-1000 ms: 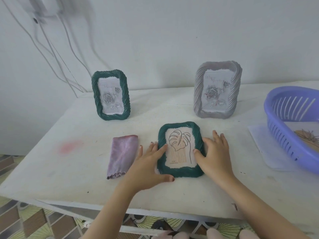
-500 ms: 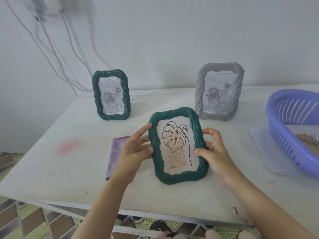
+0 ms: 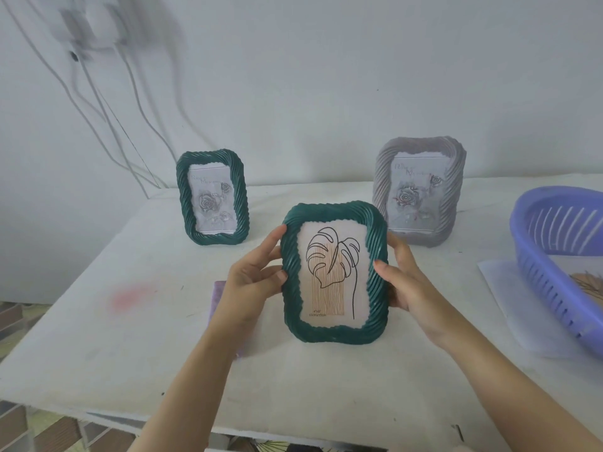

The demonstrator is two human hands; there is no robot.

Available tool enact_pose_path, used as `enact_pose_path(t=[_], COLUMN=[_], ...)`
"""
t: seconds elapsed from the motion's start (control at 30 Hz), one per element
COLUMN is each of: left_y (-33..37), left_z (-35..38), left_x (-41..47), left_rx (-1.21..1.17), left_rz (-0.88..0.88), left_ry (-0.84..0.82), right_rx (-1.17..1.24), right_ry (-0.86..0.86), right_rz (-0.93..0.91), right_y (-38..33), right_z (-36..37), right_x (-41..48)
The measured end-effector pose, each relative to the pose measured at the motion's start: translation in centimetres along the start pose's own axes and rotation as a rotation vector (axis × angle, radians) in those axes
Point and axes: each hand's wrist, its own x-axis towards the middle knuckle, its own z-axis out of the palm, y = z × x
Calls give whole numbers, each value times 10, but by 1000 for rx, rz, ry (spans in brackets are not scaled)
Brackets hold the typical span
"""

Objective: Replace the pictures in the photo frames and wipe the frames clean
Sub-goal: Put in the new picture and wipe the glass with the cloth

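A green frame with a leaf line drawing [image 3: 334, 272] is held upright over the middle of the white table [image 3: 130, 353], facing me. My left hand [image 3: 253, 282] grips its left edge and my right hand [image 3: 403, 282] grips its right edge. A second green frame [image 3: 212, 197] with a rose picture stands at the back left. A grey frame [image 3: 421, 190] with a rose picture stands at the back right. A purple cloth [image 3: 217, 298] lies on the table, mostly hidden behind my left hand and forearm.
A purple plastic basket [image 3: 561, 265] sits at the right edge on a white sheet [image 3: 509, 305], with a picture inside it. Cables [image 3: 107, 102] hang down the wall at the back left. A pink stain [image 3: 130, 295] marks the table's left part.
The leaf frame lay flat on the table under both hands; both hands have lifted it and tilted it upright toward me, and it now sits higher and closer.
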Motion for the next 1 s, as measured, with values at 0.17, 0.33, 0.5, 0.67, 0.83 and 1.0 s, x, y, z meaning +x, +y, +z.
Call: enact_pose_path(t=[0.17, 0.33, 0.5, 0.67, 0.83, 1.0], left_y=[10, 19, 22, 19, 9, -2], left_z=[-3, -13, -22, -30, -35, -38], left_x=[21, 48, 83, 116, 141, 159], left_rx=[53, 144, 203, 196, 213, 222], left_rz=[18, 20, 23, 14, 0, -23], left_ry=[-11, 26, 72, 147, 202, 253], right_rx=[45, -36, -50, -92, -128, -136], right_ry=[-13, 36, 61, 46, 45, 55], right_rz=[-105, -216, -266, -271, -282, -273], right_y=[-6, -10, -16, -21, -24, -21], right_z=[-2, 2, 8, 9, 6, 2], right_x=[28, 60, 94, 128, 160, 183])
